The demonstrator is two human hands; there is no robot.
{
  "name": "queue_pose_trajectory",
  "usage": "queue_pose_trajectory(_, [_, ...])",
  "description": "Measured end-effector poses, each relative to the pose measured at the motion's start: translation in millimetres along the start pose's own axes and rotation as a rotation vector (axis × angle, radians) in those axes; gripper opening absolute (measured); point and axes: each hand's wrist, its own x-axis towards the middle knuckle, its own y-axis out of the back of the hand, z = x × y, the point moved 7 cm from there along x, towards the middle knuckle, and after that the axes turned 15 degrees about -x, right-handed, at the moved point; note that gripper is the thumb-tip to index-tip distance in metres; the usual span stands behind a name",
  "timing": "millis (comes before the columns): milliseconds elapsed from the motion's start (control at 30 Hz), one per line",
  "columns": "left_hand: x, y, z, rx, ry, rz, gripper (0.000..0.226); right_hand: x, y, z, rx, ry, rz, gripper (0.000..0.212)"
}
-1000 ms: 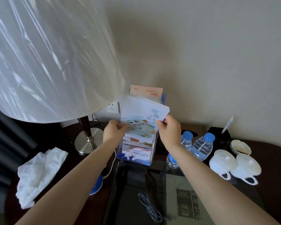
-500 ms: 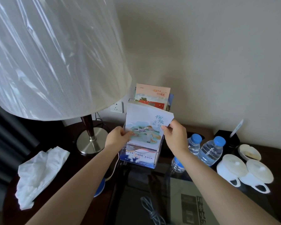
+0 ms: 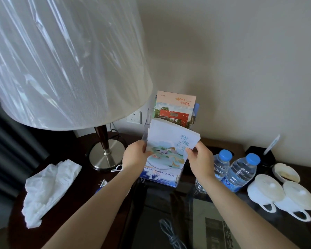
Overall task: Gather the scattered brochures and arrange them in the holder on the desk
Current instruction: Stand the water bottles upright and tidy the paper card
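Note:
A clear tiered brochure holder [image 3: 147, 119] stands on the dark desk against the wall. An orange and red brochure [image 3: 174, 108] stands upright in its back tier. A blue brochure [image 3: 158, 176] fills the front tier. I hold a stack of pale blue brochures [image 3: 169, 141] over the middle tier, its lower end down inside the holder. My left hand [image 3: 135, 155] grips the stack's left edge and my right hand [image 3: 200, 159] grips its right edge.
A large lamp with a plastic-wrapped shade [image 3: 61, 60] and metal base [image 3: 106, 155] stands at the left. A crumpled white tissue [image 3: 47, 189] lies front left. Two water bottles [image 3: 239, 171], two lidded white cups [image 3: 280, 196] and a grey cable [image 3: 169, 232] sit to the right and front.
The pale blue stack has dropped lower into the holder's middle tier, uncovering more of the orange brochure behind. Both hands went down with it.

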Motion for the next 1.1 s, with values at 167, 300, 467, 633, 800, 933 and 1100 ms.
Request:
queue_pose_trajectory(167, [3, 0, 5, 0.035, -0.053, 0.038, 0.019, -6, -6, 11, 0.018, -0.067, 0.031, 0.025])
queue_pose_trajectory(300, [2, 0, -7, 0.018, -0.006, 0.038, 0.022, -10, -19, 10, -0.053, -0.047, -0.036, 0.023])
queue_pose_trajectory(467, [0, 1, -13, -0.086, -0.007, 0.099, 0.027, -2, -25, 11, -0.114, -0.095, -0.087, 0.021])
queue_pose_trajectory(633, [2, 2, -15, -0.148, 0.020, 0.117, 0.017, 8, -24, 10, -0.190, -0.121, -0.153, 0.023])
queue_pose_trajectory(800, [6, 0, -18, -0.046, 0.050, 0.065, 0.015, 12, -10, 0, -0.233, -0.104, -0.030, 0.018])
queue_pose_trajectory(933, [12, -1, -17, 0.053, 0.053, 0.000, 0.018, 10, 1, -9, -0.245, -0.040, 0.054, 0.012])
queue_pose_trajectory(1100, [18, 14, -10, -0.007, 0.023, 0.015, 0.021, 7, 9, -29, -0.317, 0.099, 0.130, 0.010])
